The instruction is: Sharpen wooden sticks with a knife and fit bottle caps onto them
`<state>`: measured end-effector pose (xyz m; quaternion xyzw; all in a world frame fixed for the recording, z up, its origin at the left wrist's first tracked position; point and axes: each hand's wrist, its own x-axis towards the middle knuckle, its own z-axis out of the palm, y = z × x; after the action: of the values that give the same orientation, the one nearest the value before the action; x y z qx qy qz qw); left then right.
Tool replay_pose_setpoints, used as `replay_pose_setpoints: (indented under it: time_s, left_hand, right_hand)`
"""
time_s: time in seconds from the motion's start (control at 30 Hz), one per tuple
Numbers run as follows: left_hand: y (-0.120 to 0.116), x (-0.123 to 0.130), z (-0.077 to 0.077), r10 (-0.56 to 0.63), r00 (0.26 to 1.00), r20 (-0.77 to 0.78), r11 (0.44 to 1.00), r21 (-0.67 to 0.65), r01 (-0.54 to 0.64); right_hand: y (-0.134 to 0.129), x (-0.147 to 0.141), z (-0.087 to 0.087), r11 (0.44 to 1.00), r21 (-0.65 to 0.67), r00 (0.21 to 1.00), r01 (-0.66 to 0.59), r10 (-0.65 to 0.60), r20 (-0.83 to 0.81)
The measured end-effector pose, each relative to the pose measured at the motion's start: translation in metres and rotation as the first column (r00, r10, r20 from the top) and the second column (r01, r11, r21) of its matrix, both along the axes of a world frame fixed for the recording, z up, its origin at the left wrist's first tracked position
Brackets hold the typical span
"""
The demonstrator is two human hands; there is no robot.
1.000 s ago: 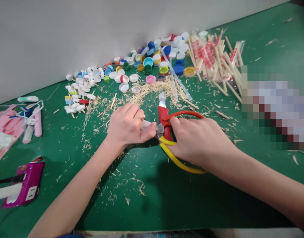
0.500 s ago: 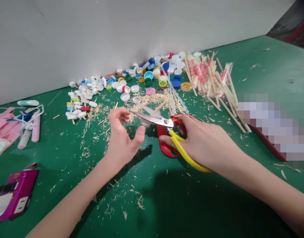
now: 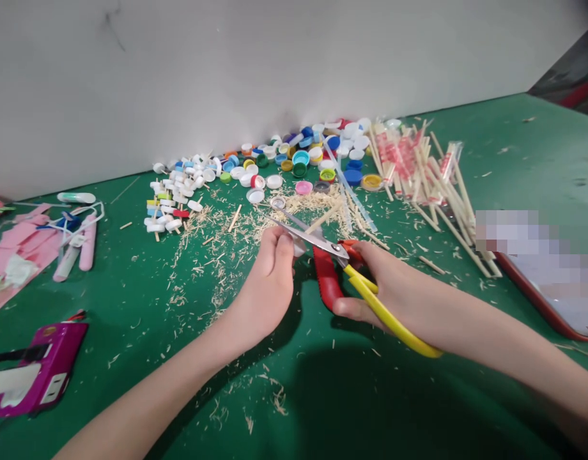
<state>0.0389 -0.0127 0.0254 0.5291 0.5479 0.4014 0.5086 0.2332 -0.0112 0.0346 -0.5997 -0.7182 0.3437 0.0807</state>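
My right hand [image 3: 390, 281] grips a pair of scissors [image 3: 339, 249] with yellow and orange-red handles; the blades point left and stand slightly apart. At the blades, my left hand [image 3: 268, 278] is closed, thumb and fingers together, on what looks like a white bottle cap [image 3: 298, 246]. The blades partly hide that cap. Under the scissors lies a red-handled tool [image 3: 326, 281], its kind unclear. A wooden stick [image 3: 325, 217] shows just behind the blades, over a heap of wood shavings [image 3: 317, 201].
Loose bottle caps [image 3: 301, 158] line the wall. Caps joined with sticks [image 3: 172, 204] are piled at left; wooden chopsticks [image 3: 442, 185], some in wrappers, at right. A phone [image 3: 543, 275] lies far right. A purple power socket [image 3: 49, 364] and glue sticks [image 3: 87, 243] are at left.
My left hand's fingers, apart before, have closed at the scissor blades. My right hand keeps the scissors, with the blades still slightly apart. The whole view has shifted a little.
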Motion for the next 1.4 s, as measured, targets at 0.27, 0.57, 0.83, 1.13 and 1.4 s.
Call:
replay_pose_setpoints:
  time_s: [0.27,0.57,0.83,1.13,1.4]
  left_hand:
    - [0.004,-0.001,0.019,-0.038,0.996,0.08,0.985,-0.165,0.051]
    - [0.004,-0.006,0.018,-0.043,0.998,0.046,0.999,-0.031,0.044]
    - [0.011,-0.008,0.005,-0.134,0.986,0.1,0.988,0.092,0.125]
    - [0.013,-0.009,0.001,-0.172,0.972,-0.161,0.943,0.259,0.209]
    - [0.006,-0.009,0.01,-0.186,0.98,-0.067,0.872,0.449,0.196]
  right_hand:
    - [0.001,0.014,0.002,0.992,-0.031,0.985,-0.123,0.118,-0.128]
    - [0.002,0.011,-0.002,0.974,0.209,0.991,-0.084,0.104,-0.088]
    - [0.004,0.023,-0.007,0.435,0.832,0.922,-0.343,-0.015,0.388]
    - [0.009,0.015,-0.02,0.327,0.821,0.88,-0.469,0.253,0.402]
    - [0.008,0.005,-0.026,0.381,0.861,0.934,-0.336,0.252,0.253]
